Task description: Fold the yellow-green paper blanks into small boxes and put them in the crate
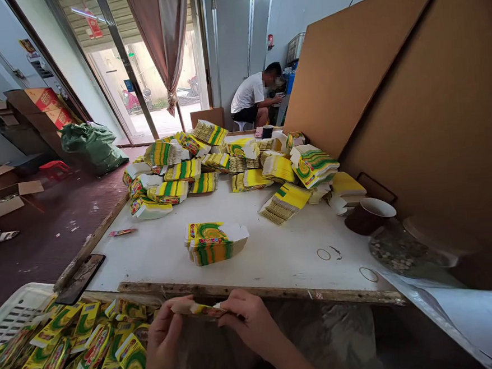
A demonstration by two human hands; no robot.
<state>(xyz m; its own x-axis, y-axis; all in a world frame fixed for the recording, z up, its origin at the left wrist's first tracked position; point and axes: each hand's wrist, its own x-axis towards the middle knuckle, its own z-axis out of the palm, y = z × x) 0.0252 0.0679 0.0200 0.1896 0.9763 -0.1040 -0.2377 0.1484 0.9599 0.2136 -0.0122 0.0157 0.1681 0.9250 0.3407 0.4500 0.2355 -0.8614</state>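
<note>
My left hand [165, 328] and my right hand [249, 319] both pinch one flat yellow-green carton blank [198, 308], held edge-on just below the near edge of the white table [276, 250]. A small stack of the same flat cartons [214, 242] lies on the table just beyond my hands. Further back, many stacks of carton blanks [236, 162] are heaped across the table. At the lower left a white basket [14, 307] holds several folded yellow-green boxes [84, 347].
A brown cup [368, 215] stands at the table's right, beside large leaning cardboard sheets [413, 111]. A dark phone [80, 277] lies on the table's left corner. A person in a white shirt [250, 97] sits at the back. A green sack [91, 146] and cartons are on the floor, left.
</note>
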